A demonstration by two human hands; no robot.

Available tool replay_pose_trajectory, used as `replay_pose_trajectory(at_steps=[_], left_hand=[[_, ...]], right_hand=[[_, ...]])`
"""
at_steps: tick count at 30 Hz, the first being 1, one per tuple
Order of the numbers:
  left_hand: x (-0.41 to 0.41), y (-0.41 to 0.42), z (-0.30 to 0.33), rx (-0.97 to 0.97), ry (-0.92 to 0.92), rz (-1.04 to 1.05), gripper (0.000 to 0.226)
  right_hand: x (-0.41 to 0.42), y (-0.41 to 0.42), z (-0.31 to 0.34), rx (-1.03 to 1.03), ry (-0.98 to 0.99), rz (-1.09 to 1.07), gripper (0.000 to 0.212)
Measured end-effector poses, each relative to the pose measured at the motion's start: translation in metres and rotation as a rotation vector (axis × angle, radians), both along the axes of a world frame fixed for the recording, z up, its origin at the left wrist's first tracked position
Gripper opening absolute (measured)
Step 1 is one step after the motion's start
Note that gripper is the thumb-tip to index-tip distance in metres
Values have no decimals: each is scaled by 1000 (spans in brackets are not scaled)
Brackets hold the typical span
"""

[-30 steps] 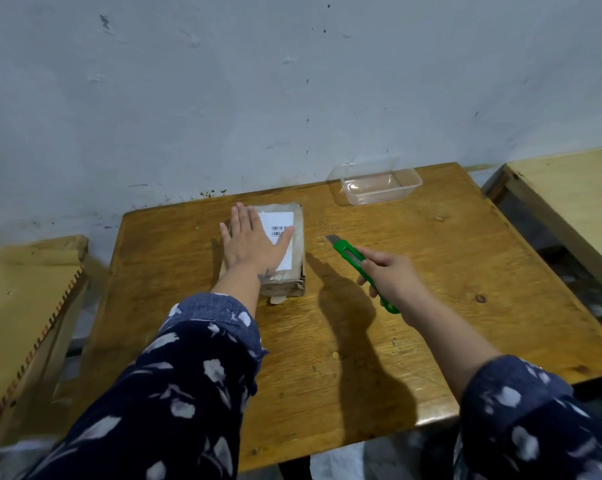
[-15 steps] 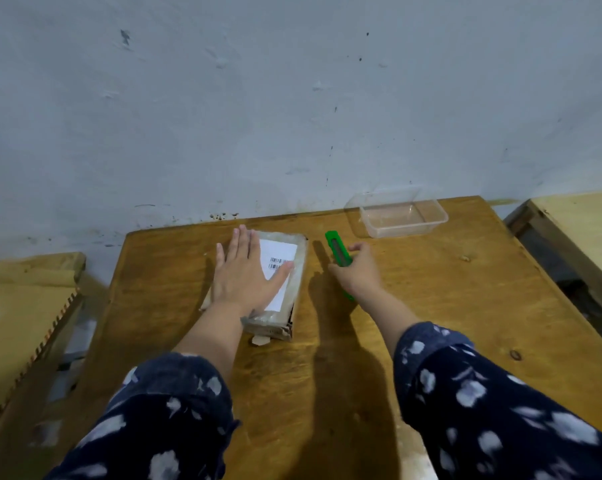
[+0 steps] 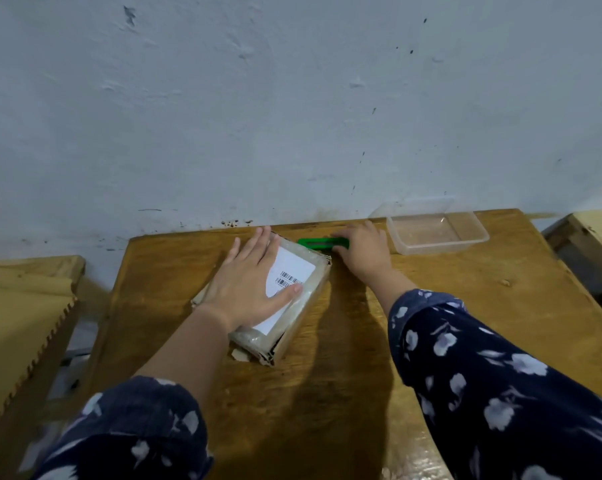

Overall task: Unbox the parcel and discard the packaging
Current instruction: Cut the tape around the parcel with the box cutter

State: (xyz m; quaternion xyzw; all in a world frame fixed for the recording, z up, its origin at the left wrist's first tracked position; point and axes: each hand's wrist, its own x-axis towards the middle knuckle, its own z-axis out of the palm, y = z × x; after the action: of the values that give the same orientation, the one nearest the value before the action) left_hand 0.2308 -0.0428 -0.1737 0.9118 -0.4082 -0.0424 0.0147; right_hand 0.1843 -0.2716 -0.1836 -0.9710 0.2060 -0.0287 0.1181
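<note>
A small cardboard parcel [image 3: 303, 306] wrapped in clear tape, with a white barcode label on top, lies on the wooden table [image 3: 465, 306]. My left hand [image 3: 251, 282] rests flat on its top with fingers spread, pressing it down. My right hand [image 3: 361, 251] grips a green utility knife [image 3: 318, 243] just beyond the parcel's far right corner. The knife lies sideways along the parcel's far edge, pointing left; its blade tip is not visible.
A clear plastic container [image 3: 434, 230] stands at the table's back right, close to my right hand. The wall rises directly behind the table. A lower wooden bench [image 3: 18, 306] sits to the left and another wooden surface [image 3: 597, 230] to the right.
My right hand has carried the knife from beside the parcel's right side to its far edge and turned it sideways. My left hand stays pressed on the parcel.
</note>
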Motion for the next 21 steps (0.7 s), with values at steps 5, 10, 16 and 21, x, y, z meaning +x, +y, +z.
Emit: replay_pose_trajectory(at_steps=[5, 10, 16, 21], left_hand=[[0, 0, -1, -18, 3, -5, 97], [-1, 1, 2, -35, 16, -12, 99], [-6, -1, 11, 45, 26, -1, 99], [-35, -3, 24, 161, -56, 56, 100]], right_hand=[[19, 1, -2, 23, 14, 113, 34], [14, 17, 7, 346, -241, -21, 28], [-30, 57, 18, 892, -265, -108, 29], [-76, 63, 21, 852, -283, -202, 32]])
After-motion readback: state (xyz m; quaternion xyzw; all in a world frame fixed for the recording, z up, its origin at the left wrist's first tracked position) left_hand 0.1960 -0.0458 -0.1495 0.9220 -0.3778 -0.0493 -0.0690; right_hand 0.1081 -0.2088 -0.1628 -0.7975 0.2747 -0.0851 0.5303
